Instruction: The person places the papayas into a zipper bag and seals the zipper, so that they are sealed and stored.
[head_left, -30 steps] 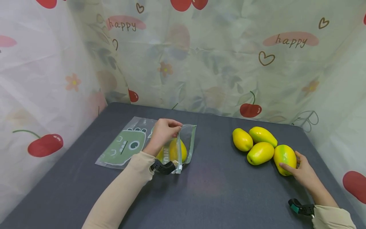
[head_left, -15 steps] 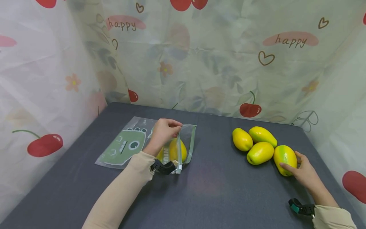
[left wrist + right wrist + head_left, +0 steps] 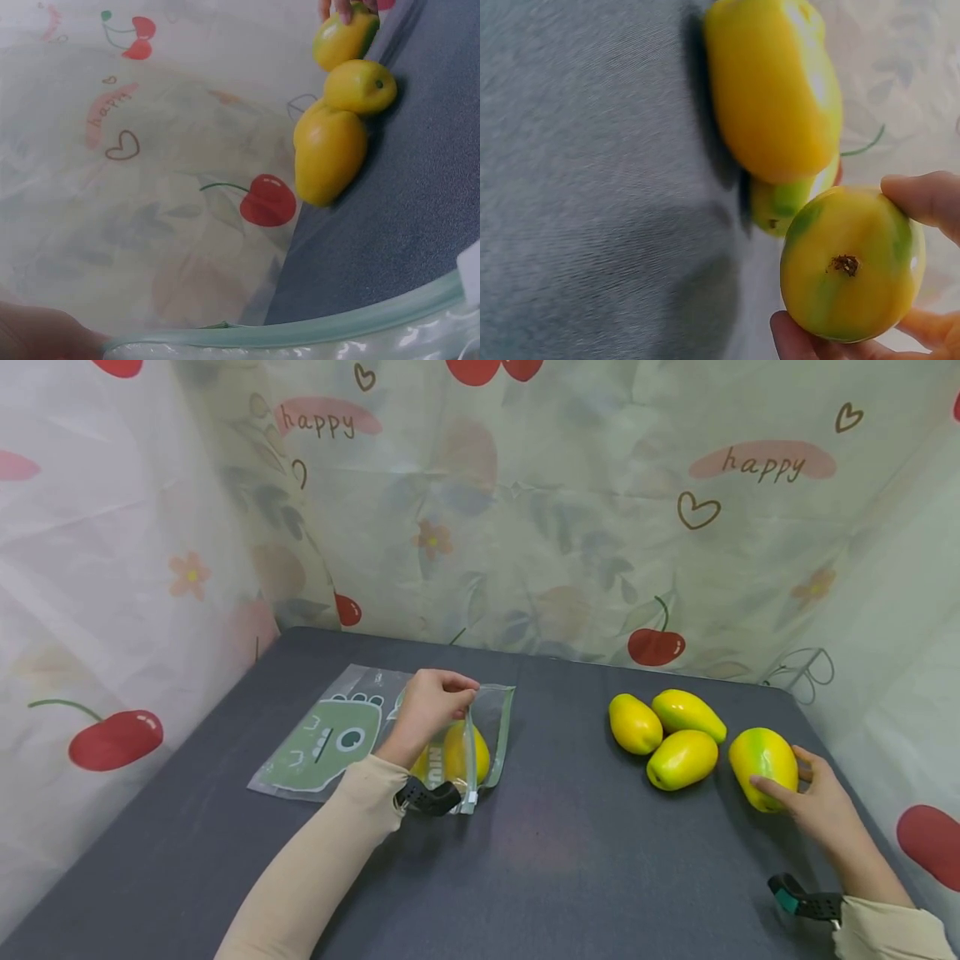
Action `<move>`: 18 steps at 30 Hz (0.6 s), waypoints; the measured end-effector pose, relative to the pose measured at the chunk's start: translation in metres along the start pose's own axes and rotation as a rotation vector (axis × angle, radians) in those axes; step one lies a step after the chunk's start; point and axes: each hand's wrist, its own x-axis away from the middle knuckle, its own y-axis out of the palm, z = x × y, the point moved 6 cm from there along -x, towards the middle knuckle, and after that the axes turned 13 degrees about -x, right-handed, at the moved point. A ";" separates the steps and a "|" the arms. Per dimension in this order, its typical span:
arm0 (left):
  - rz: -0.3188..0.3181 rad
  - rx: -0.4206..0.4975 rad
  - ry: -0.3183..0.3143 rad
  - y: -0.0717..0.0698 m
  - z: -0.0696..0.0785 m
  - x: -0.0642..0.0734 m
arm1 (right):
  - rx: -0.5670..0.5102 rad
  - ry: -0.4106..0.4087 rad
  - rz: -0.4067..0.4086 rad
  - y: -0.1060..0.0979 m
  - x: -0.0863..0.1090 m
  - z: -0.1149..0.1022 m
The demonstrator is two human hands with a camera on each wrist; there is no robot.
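In the head view my right hand (image 3: 821,793) grips a yellow-green mango (image 3: 762,768) between thumb and fingers. The right wrist view shows this mango (image 3: 853,264) raised off the cloth, its brown stem end facing the camera. Left of it lie three more mangoes (image 3: 682,760), close together. My left hand (image 3: 429,710) pinches the upper edge of a clear zip bag (image 3: 491,710) near its mouth. The bag lies on its side, with a green monster print and yellow fruit inside, partly hidden by the hand. In the left wrist view the bag's pale green rim (image 3: 300,334) stands apart from the tabletop.
A dark grey cloth covers the table (image 3: 570,877). Printed curtains (image 3: 525,527) enclose it at the back and both sides. A thin looped cord (image 3: 806,675) hangs at the back right corner.
My right hand has lifted the mango and moved it slightly right, away from the other three. My left hand and the bag have stayed in place.
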 end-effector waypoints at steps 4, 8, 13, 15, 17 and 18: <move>-0.003 0.004 -0.007 0.000 0.000 0.000 | -0.052 -0.017 0.029 -0.001 0.005 -0.008; -0.004 0.008 -0.011 -0.001 -0.001 0.000 | -0.074 -0.045 0.063 0.003 0.012 -0.020; -0.001 0.006 -0.006 -0.001 -0.001 0.000 | -0.085 -0.081 0.084 0.011 0.020 -0.037; 0.000 0.005 -0.005 -0.002 -0.001 0.001 | -0.095 -0.110 0.081 0.015 0.023 -0.044; 0.002 0.006 -0.003 -0.002 -0.001 0.001 | -0.102 -0.144 0.080 0.020 0.027 -0.053; 0.002 0.007 -0.001 -0.002 -0.001 0.001 | -0.112 -0.162 0.079 0.023 0.029 -0.056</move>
